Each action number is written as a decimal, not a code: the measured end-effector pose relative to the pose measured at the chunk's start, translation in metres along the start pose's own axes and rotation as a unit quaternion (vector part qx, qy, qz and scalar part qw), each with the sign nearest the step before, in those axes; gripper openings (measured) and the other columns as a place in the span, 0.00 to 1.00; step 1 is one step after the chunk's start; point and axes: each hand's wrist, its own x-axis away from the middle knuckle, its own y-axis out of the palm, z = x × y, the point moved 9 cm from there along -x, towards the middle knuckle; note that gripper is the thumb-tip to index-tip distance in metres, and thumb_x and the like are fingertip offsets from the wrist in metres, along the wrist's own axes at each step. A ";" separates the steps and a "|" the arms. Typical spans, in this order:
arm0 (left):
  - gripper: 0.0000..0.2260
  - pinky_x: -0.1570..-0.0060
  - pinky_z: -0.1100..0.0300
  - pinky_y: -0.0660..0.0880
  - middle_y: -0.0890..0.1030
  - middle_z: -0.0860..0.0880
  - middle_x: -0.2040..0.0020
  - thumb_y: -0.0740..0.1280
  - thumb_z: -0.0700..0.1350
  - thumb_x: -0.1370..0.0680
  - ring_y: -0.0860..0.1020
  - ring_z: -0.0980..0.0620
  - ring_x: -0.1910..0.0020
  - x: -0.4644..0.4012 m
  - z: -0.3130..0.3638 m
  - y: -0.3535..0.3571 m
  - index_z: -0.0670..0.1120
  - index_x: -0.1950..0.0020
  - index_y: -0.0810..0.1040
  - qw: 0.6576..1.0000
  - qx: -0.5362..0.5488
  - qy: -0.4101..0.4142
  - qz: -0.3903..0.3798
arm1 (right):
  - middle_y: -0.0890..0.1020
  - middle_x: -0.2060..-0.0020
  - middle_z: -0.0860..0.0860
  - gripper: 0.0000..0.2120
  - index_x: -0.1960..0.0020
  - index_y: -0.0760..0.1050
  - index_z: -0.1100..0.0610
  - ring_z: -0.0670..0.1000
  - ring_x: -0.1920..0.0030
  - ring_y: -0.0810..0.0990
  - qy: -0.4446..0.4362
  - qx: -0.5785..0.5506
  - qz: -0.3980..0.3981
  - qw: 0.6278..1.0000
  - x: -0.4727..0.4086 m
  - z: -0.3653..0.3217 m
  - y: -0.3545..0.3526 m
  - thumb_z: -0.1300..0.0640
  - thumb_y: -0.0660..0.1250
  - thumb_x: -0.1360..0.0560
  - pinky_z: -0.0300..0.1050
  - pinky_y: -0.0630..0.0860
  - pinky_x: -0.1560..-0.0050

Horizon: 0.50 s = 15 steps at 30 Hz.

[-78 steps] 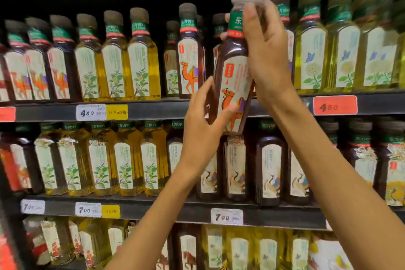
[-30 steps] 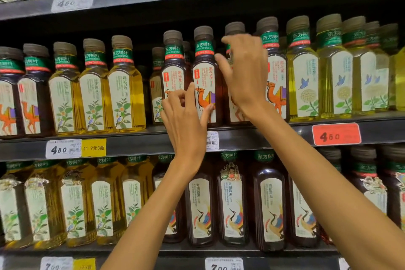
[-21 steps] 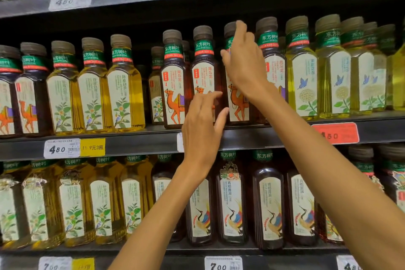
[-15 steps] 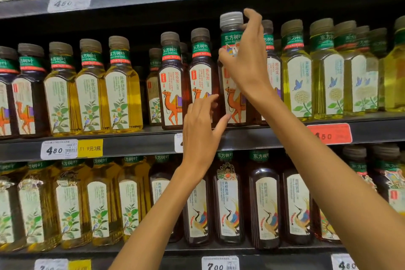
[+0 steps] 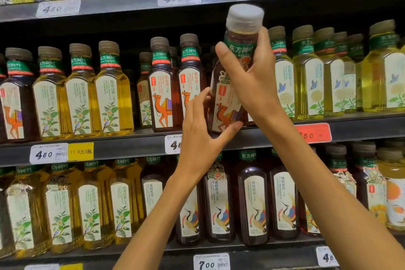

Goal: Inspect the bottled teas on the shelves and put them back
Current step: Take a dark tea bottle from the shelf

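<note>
Shop shelves (image 5: 135, 143) packed with bottled teas and price tags (image 5: 48, 153). The right hand (image 5: 252, 76) grips a dark camel-label bottle (image 5: 228, 94), pale-capped, by its neck before the middle shelf; the left hand (image 5: 201, 138), fingers loosely spread, touches its base.

- The middle shelf (image 5: 135, 146) is packed: dark camel-label bottles (image 5: 162, 85) and yellow tea bottles (image 5: 111, 90) stand touching side by side.
- A dark gap shows between the yellow row and the camel-label bottles, with a smaller bottle (image 5: 144, 92) set back in it.
- The upper shelf (image 5: 122, 3) hangs just above the caps, leaving a narrow dark band.
- The raised bottle (image 5: 230, 94), the right hand (image 5: 252, 81) and the left hand (image 5: 201, 133) block the shelf front at centre.
</note>
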 end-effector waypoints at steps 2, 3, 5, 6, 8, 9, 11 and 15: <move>0.36 0.40 0.69 0.71 0.68 0.55 0.34 0.73 0.54 0.29 0.69 0.61 0.36 0.003 0.007 -0.001 0.51 0.27 0.58 1.000 0.025 -0.004 -0.006 | 0.80 0.53 0.53 0.11 0.42 0.69 0.61 0.47 0.52 0.81 0.047 -0.068 0.017 0.996 0.005 0.002 -0.006 0.59 0.66 0.22 0.42 0.78 0.50; 0.36 0.42 0.70 0.73 0.70 0.54 0.35 0.73 0.54 0.30 0.71 0.61 0.37 0.007 0.010 -0.002 0.51 0.28 0.59 0.999 0.032 -0.006 -0.008 | 0.81 0.52 0.56 0.11 0.42 0.70 0.60 0.49 0.52 0.82 0.075 -0.099 0.020 0.992 0.009 0.005 -0.008 0.58 0.65 0.22 0.44 0.79 0.49; 0.34 0.46 0.71 0.75 0.73 0.57 0.37 0.73 0.57 0.31 0.74 0.63 0.40 0.017 0.014 -0.004 0.55 0.30 0.61 0.999 0.040 -0.026 -0.024 | 0.82 0.51 0.57 0.11 0.43 0.72 0.58 0.51 0.53 0.83 0.124 -0.133 0.015 0.983 0.019 0.012 -0.012 0.56 0.66 0.22 0.47 0.80 0.50; 0.33 0.48 0.71 0.75 0.75 0.60 0.40 0.72 0.60 0.32 0.75 0.64 0.42 0.025 0.014 -0.002 0.57 0.31 0.63 0.997 0.050 -0.047 -0.041 | 0.83 0.52 0.56 0.11 0.43 0.72 0.58 0.51 0.54 0.83 0.153 -0.141 0.005 0.978 0.025 0.017 -0.012 0.54 0.66 0.22 0.46 0.81 0.52; 0.28 0.53 0.73 0.75 0.79 0.61 0.45 0.71 0.60 0.34 0.78 0.65 0.46 0.047 0.010 0.004 0.59 0.36 0.68 0.985 0.117 -0.104 -0.073 | 0.84 0.54 0.53 0.12 0.43 0.74 0.56 0.50 0.55 0.84 0.224 -0.155 -0.025 0.962 0.041 0.032 -0.010 0.52 0.68 0.24 0.45 0.80 0.55; 0.25 0.55 0.74 0.75 0.81 0.62 0.47 0.71 0.59 0.34 0.79 0.65 0.48 0.061 0.008 0.009 0.60 0.38 0.71 0.973 0.167 -0.135 -0.085 | 0.85 0.56 0.51 0.12 0.44 0.75 0.54 0.50 0.55 0.85 0.258 -0.166 -0.042 0.951 0.050 0.039 -0.009 0.50 0.69 0.24 0.43 0.80 0.56; 0.21 0.56 0.72 0.76 0.83 0.61 0.49 0.71 0.58 0.35 0.81 0.62 0.49 0.091 0.003 0.020 0.60 0.44 0.76 0.941 0.247 -0.204 -0.109 | 0.85 0.60 0.51 0.10 0.47 0.76 0.53 0.51 0.57 0.85 0.311 -0.212 -0.074 0.923 0.070 0.051 -0.006 0.49 0.68 0.25 0.42 0.80 0.59; 0.19 0.51 0.57 0.80 0.85 0.51 0.48 0.71 0.60 0.36 0.83 0.51 0.48 0.147 -0.002 0.043 0.58 0.47 0.81 0.866 0.342 -0.335 -0.145 | 0.84 0.63 0.52 0.16 0.46 0.75 0.58 0.52 0.61 0.84 0.405 -0.334 -0.123 0.842 0.115 0.065 0.005 0.47 0.65 0.26 0.43 0.80 0.60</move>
